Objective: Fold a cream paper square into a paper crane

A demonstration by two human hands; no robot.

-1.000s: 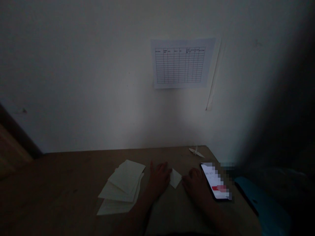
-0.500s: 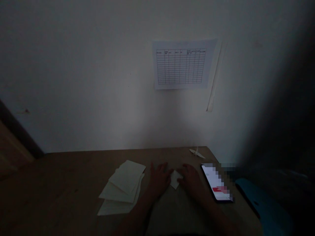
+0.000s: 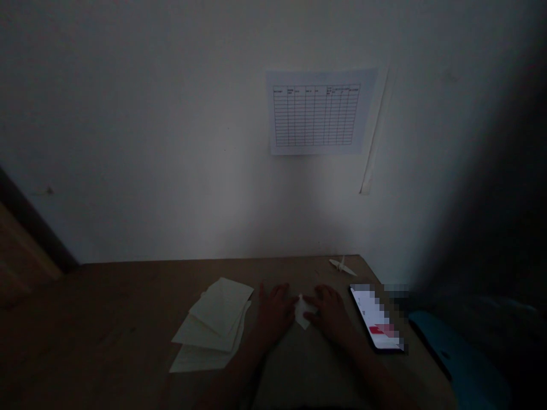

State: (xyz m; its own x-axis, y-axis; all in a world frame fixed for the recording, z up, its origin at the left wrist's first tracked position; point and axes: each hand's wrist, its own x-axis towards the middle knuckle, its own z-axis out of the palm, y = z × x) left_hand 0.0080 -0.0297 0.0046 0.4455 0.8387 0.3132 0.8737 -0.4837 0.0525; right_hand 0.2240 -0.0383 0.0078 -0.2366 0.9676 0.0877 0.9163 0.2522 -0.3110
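A small white folded paper (image 3: 303,322) lies on the table between my two hands, its lower corner pointing toward me. My left hand (image 3: 276,310) presses the paper's left edge with thumb and forefinger; its other fingers rest spread on the wood. My right hand (image 3: 329,310) pins the right side, thumb and fingertip on the paper and the rest curled over the tabletop. The paper's upper end looks narrow and pointed. Dim light blurs the exact finger contact. Behind my right hand sits a folded paper crane (image 3: 342,266).
Several pale paper sheets (image 3: 213,319) lie overlapped left of my hands. A lit phone (image 3: 376,319) lies to the right, partly pixelated. The brown table (image 3: 128,319) meets a wall with a printed grid sheet (image 3: 316,114). A blue object (image 3: 461,353) stands beyond the right edge.
The upper part of the small paper has become narrower and more pointed. My right fingers have shifted slightly left over it. My left hand stays almost in place.
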